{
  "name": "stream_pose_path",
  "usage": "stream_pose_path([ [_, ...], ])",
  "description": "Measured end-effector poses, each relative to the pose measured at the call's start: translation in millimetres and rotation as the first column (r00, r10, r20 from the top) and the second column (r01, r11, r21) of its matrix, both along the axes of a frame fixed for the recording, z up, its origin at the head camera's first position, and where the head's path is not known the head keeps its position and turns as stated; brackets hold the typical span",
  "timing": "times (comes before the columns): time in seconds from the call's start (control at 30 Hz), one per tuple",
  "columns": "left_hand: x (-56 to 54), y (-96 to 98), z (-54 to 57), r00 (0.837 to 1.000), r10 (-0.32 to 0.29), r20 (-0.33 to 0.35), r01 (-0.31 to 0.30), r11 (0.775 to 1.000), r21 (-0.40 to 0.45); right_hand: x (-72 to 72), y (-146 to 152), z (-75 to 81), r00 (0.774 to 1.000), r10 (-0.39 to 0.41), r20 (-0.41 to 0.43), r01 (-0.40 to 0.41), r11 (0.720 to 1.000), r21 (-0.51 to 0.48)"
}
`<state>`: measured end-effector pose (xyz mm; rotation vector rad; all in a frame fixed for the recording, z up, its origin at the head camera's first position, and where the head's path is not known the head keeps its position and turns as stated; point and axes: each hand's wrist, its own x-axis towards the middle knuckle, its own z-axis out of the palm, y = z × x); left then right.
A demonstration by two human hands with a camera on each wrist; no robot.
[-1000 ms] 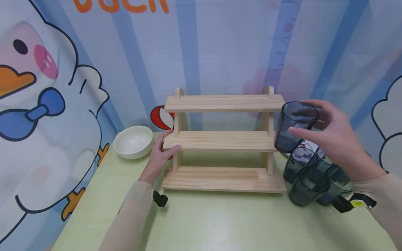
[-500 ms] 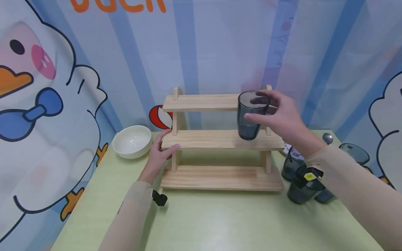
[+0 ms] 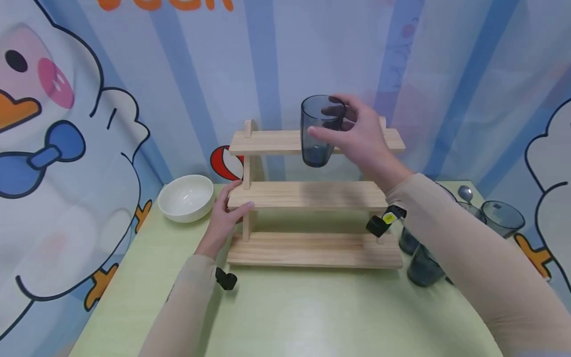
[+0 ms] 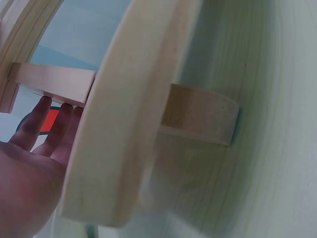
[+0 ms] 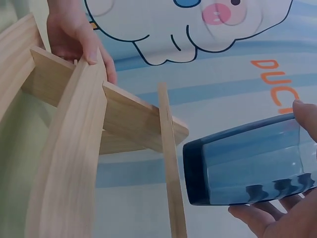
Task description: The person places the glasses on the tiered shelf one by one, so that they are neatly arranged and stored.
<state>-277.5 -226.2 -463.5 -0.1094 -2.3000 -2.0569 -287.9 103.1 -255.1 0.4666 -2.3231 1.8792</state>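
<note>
tinted cup held above the top plank

a white bowl [image 3: 186,199] is set near the far left corner of the tabletop [image 3: 303,312]. to its right, the wooden rack [image 3: 308,250] is stood toward the tabletop's far edge. the left end of its middle plank [image 3: 290,195] is gripped by the left hand [image 3: 224,213], thumb in front, fingers behind. the tinted cup [image 3: 314,148] is pinched at its upper part between the thumb and fingers of the right hand [image 3: 363,136], the nearer hand, and lies to that hand's left. its long axis is near upright, base toward the top plank [image 3: 267,142]. this relation is judged critical: a narrow gap is shown by the right wrist view; exact alignment over the plank cannot be told. other cups [image 3: 424,267] are placed toward the tabletop's right edge, partly hidden by the right sleeve [image 3: 473,258].
</note>
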Motion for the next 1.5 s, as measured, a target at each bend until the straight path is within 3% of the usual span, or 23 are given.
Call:
stream_pose_path([
  [0.37,0.2,-1.8,1.4,1.000,0.001,-0.019,-0.001,1.000,0.015,-23.8,-21.9,-1.7,0.998,-0.057,-0.021,0.056,0.998,-0.041],
  [0.7,-1.0,-2.3,1.4,1.000,0.000,-0.015,0.000,1.000,0.004,-40.1,-30.1,-7.7,0.996,-0.086,0.012,0.087,0.995,-0.043],
  [1.2,-0.6,-1.3,-3.2,0.999,0.001,-0.033,0.000,1.000,0.030,-54.6,-47.2,-15.0,0.988,-0.151,0.039,0.152,0.988,-0.002],
  [1.5,-2.3,-2.0,-4.6,0.999,0.003,-0.041,-0.002,1.000,0.031,-56.2,-52.6,-15.5,0.984,-0.171,0.052,0.166,0.982,0.085],
])
